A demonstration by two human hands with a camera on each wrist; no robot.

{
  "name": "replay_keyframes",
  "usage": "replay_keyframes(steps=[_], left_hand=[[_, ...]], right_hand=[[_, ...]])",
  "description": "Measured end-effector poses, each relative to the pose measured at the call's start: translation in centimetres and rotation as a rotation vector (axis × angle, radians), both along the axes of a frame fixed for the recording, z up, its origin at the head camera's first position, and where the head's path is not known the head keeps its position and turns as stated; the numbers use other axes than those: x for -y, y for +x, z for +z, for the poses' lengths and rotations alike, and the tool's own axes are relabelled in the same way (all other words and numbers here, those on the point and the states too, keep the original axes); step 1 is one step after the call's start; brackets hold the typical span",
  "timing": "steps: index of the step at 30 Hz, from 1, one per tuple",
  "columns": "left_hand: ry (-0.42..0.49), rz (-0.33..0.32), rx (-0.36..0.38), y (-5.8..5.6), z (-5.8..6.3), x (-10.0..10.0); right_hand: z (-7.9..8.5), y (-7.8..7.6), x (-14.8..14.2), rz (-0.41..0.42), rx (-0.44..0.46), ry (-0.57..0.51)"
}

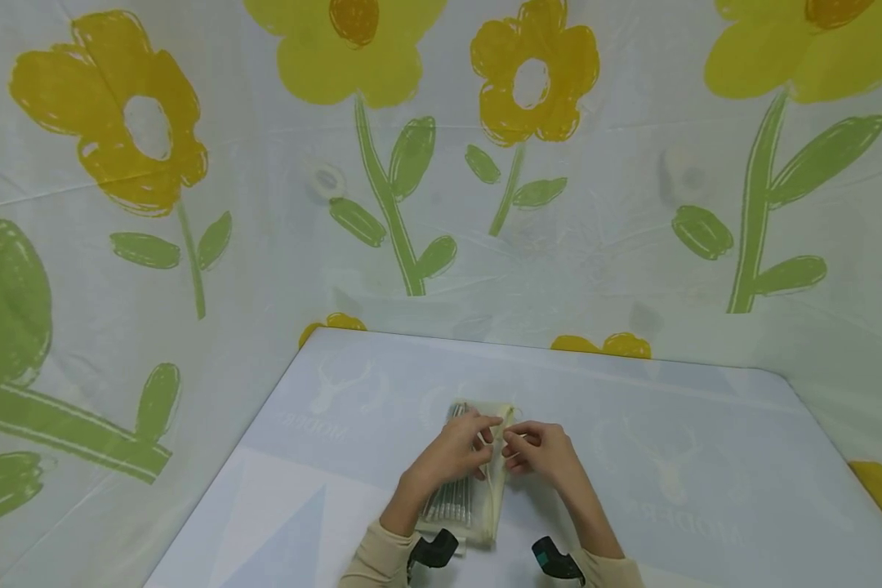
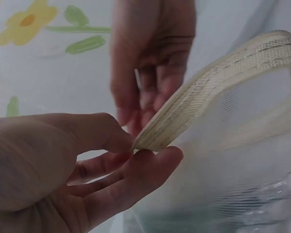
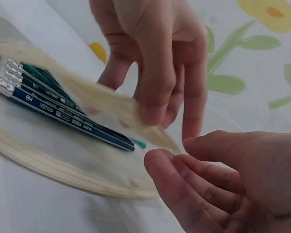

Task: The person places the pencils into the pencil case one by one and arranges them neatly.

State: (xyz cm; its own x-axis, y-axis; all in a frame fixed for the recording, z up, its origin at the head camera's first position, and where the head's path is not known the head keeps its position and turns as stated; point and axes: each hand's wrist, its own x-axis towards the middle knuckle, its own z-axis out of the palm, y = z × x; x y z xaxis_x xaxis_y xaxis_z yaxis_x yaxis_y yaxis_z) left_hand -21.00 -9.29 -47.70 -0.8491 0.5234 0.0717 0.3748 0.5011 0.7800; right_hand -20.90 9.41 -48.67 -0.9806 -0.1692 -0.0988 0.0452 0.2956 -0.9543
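A see-through mesh pouch (image 1: 494, 510) with a cream zipper band lies on the table, and several dark pencils (image 3: 63, 114) with metal ends show inside it. My left hand (image 1: 459, 445) pinches the end of the zipper band (image 2: 199, 97) between thumb and fingers. The band bows away from its other side, leaving the pouch mouth gaping in the left wrist view. My right hand (image 1: 544, 449) is just right of the left, thumb and forefinger closed together at the band's tip (image 3: 172, 144). The zipper slider cannot be made out.
The white table (image 1: 669, 457) carries faint printed deer heads and lettering. A curtain (image 1: 595, 220) with yellow flowers and green leaves hangs behind and beside it. A black wrist device (image 1: 435, 549) sits at the left sleeve and another device (image 1: 554, 559) at the right.
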Motion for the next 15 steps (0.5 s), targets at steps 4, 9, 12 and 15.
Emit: replay_keyframes(steps=[4,9,12,15], left_hand=[[-0.017,0.034,-0.015,-0.2,-1.0,-0.7],[-0.027,0.080,-0.054,-0.4,-1.9,-1.3],[-0.042,0.091,-0.082,-0.4,-2.3,-1.4],[-0.075,0.093,-0.124,-0.4,-2.6,-1.3]], right_hand=[[-0.2,-0.1,-0.1,-0.011,-0.003,-0.003],[-0.5,-0.3,-0.1,-0.025,-0.017,-0.013],[-0.5,-0.4,-0.1,-0.041,-0.024,-0.012],[-0.4,-0.4,-0.2,-0.062,-0.046,0.025]])
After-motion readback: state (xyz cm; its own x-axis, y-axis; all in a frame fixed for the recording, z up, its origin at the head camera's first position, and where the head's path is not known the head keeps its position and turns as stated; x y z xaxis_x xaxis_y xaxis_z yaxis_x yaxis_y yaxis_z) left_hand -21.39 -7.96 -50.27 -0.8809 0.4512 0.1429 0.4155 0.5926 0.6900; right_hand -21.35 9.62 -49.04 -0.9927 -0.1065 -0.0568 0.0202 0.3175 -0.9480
